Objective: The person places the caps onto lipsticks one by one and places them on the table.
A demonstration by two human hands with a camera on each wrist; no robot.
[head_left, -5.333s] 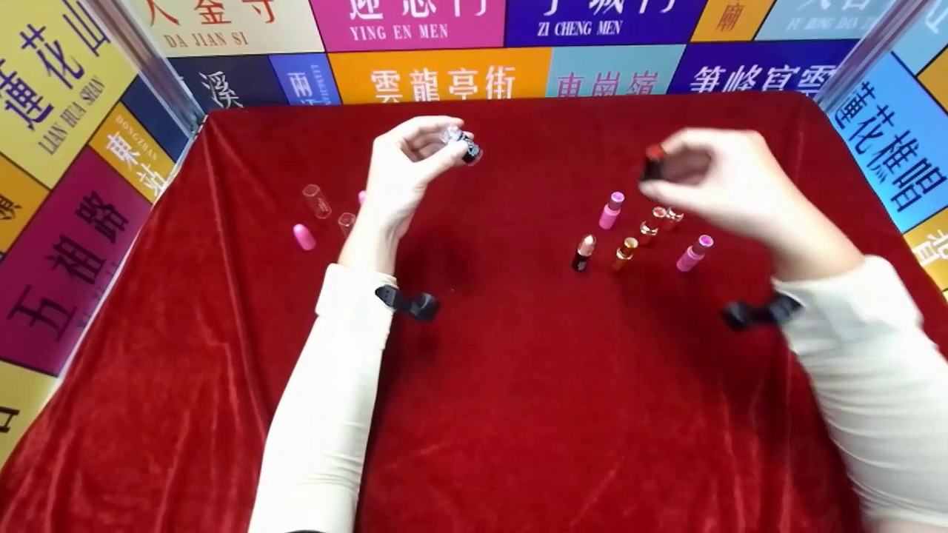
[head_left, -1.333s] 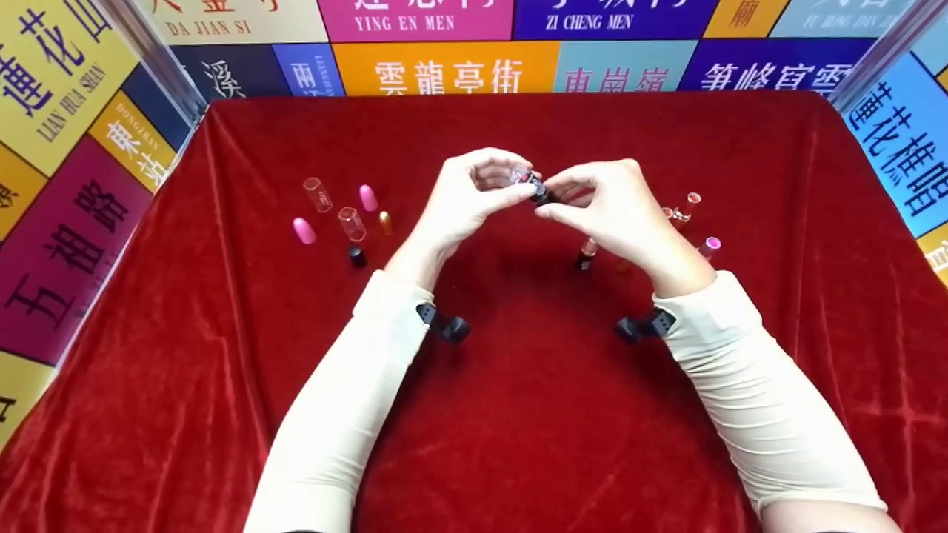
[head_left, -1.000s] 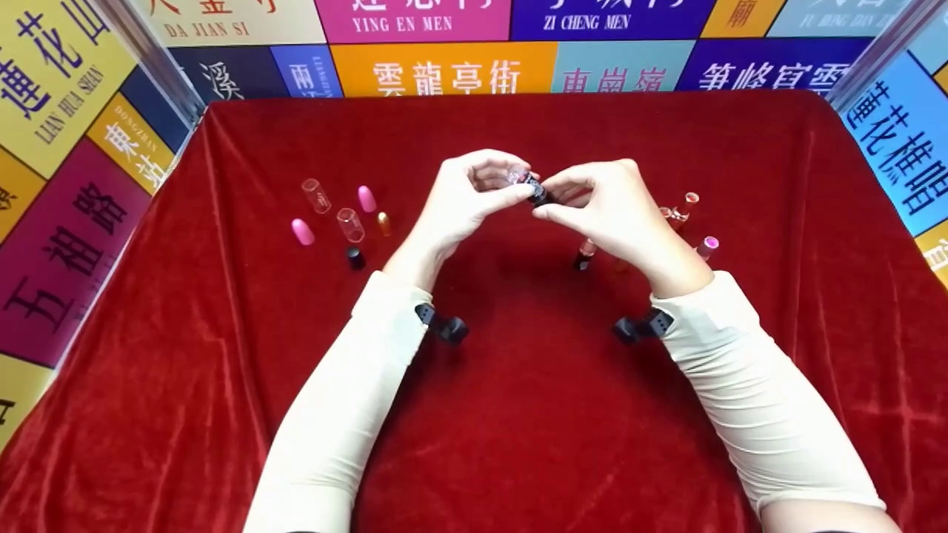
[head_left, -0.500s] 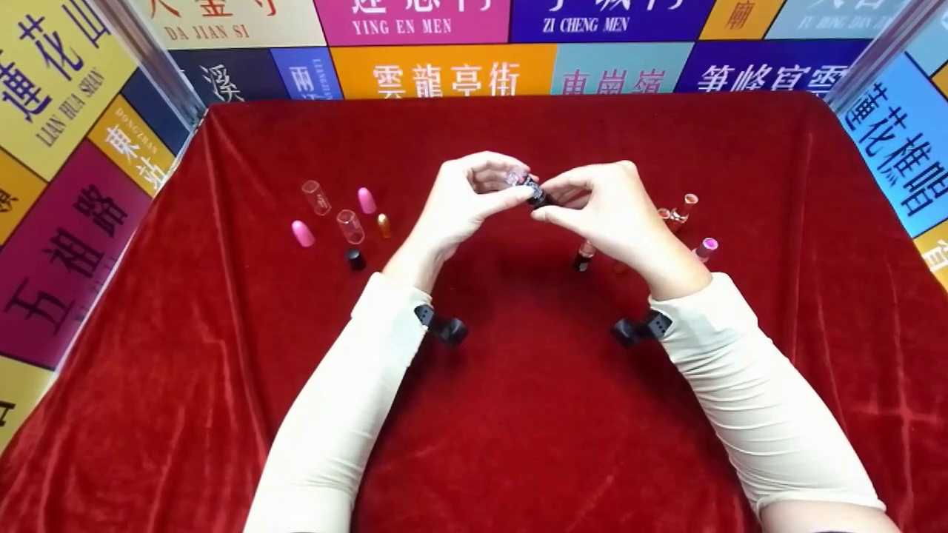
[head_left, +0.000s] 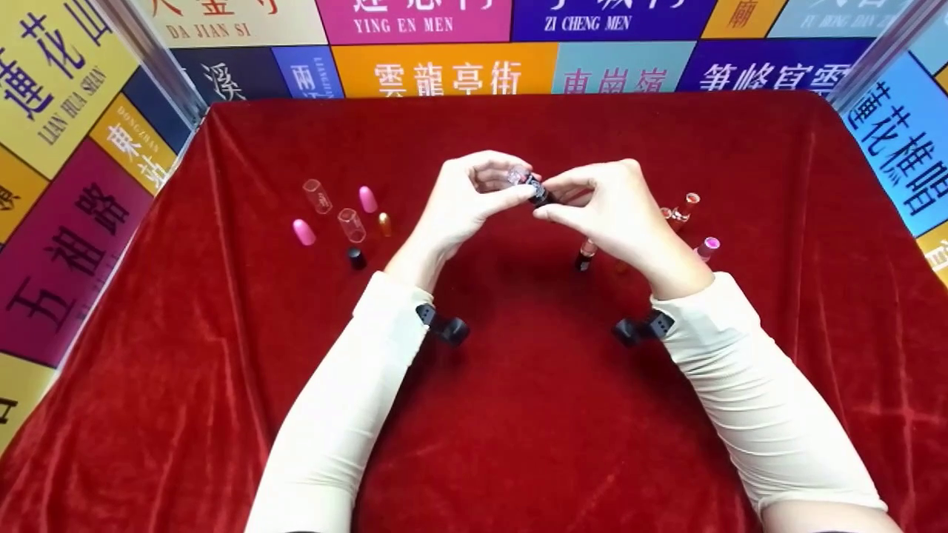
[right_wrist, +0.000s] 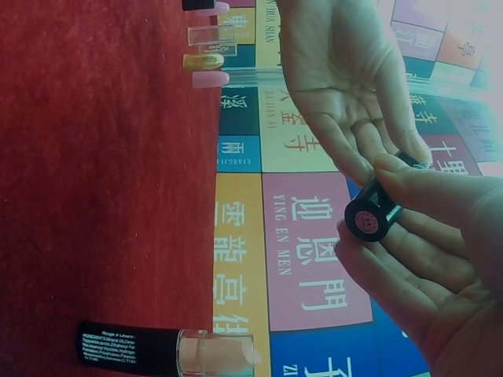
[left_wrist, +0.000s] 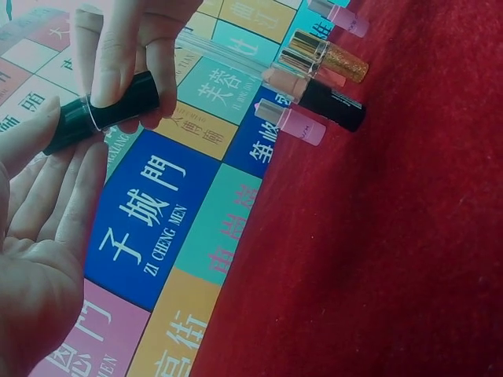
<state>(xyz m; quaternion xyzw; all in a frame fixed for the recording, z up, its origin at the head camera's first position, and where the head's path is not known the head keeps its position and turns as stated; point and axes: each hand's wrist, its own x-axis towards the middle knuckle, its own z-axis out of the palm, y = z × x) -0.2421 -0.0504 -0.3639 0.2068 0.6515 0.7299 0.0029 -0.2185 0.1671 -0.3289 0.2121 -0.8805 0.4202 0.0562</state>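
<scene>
My left hand (head_left: 474,185) and right hand (head_left: 611,211) meet above the middle of the red cloth in the head view, on one black lipstick (head_left: 539,194). Its left end, in a cap (head_left: 515,176) that looks partly clear, is pinched by my left thumb and fingers. The right thumb and fingers grip the base end. A thin seam crosses the dark lipstick tube (left_wrist: 130,102) in the left wrist view. From the right wrist, the round base label (right_wrist: 366,221) faces the camera. Fingers hide part of the tube.
Uncapped lipsticks stand right on the cloth: black with a nude bullet (head_left: 583,257), red (head_left: 689,206), pink (head_left: 709,248); the right arm covers others. Loose caps lie left: pink (head_left: 304,232), clear (head_left: 352,226), gold (head_left: 384,223), black (head_left: 356,257). Printed panels (head_left: 444,70) enclose the table.
Earlier my hands were apart, the left with the cap, the right with a black lipstick showing red. They have come together, joining both pieces. Over the last second they hardly move.
</scene>
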